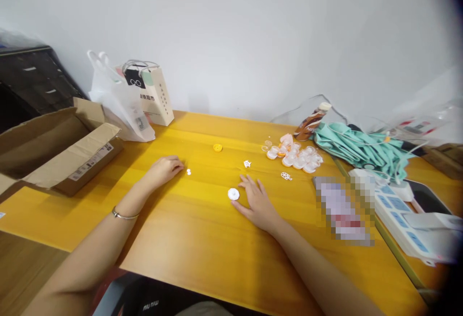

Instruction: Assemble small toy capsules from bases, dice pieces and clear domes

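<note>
My left hand (165,169) rests on the yellow table with its fingers curled together; whatever is at the fingertips, if anything, is too small to make out. Just right of those fingertips lie small white round pieces (188,171). With its fingers apart, my right hand (258,202) lies beside a white scalloped disc (233,194); the thumb tip is at the disc's lower edge. Beyond the right hand are a white cut-out piece (247,164) and another white cut-out piece (286,176). A small yellow round cap (217,147) sits farther back between the hands.
Clear and orange capsule shells (298,157) cluster at the right, near a brown bottle (311,122) and bunched green fabric (361,147). A power strip (401,219) lies at the right edge. An open cardboard box (87,161), plastic bag (121,108) and paper bag (159,94) stand left.
</note>
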{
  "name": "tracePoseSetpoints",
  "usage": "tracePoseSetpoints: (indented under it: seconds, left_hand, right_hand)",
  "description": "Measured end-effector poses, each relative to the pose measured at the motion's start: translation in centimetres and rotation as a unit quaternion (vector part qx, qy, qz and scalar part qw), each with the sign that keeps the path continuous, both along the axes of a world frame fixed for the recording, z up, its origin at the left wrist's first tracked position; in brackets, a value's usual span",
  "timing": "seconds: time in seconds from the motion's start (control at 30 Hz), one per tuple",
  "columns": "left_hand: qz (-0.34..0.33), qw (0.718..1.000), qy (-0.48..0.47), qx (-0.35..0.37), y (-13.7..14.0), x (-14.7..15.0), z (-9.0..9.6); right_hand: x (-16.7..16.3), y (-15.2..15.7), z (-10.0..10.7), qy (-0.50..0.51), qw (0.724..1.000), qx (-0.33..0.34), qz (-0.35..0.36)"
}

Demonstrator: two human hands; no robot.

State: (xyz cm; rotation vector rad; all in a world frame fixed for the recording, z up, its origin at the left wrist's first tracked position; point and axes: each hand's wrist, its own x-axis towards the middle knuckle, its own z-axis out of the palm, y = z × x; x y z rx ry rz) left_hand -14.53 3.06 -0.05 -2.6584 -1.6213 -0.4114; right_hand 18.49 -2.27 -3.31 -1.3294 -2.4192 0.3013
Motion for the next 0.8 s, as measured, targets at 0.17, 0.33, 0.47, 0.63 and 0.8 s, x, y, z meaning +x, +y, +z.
tracePoseSetpoints:
  seconds: [0.17, 0.33, 0.47, 0.63, 0.8]
  left_hand:
    - [0.011, 0.992, 0.103, 0.068, 0.0, 0.6, -0.2]
    - [0.015, 0.973, 0.080, 0.217, -0.5, 1.6, 0.1]
    - [-0.100, 0.957, -0.003, 0.273, -2.2, 5.0, 0.0]
    - [-0.230, 0.953, -0.042, 0.192, -3.7, 10.2, -1.1]
    - [-0.223, 0.961, -0.066, 0.147, -3.3, 12.3, -1.9]
  right_hand:
    - [0.0, 0.1, -0.1, 0.011, 1.000, -0.007, -0.001]
    - [0.0, 0.1, 0.0, 0.015, 1.000, -0.003, -0.004]
    - [-0.3, 0.0, 0.3, -0.005, 1.000, -0.002, -0.005]
    - [-0.7, 0.0, 0.6, -0.016, 1.000, 0.001, -0.008]
    - [-0.6, 0.0, 0.8, -0.019, 1.000, -0.006, -0.005]
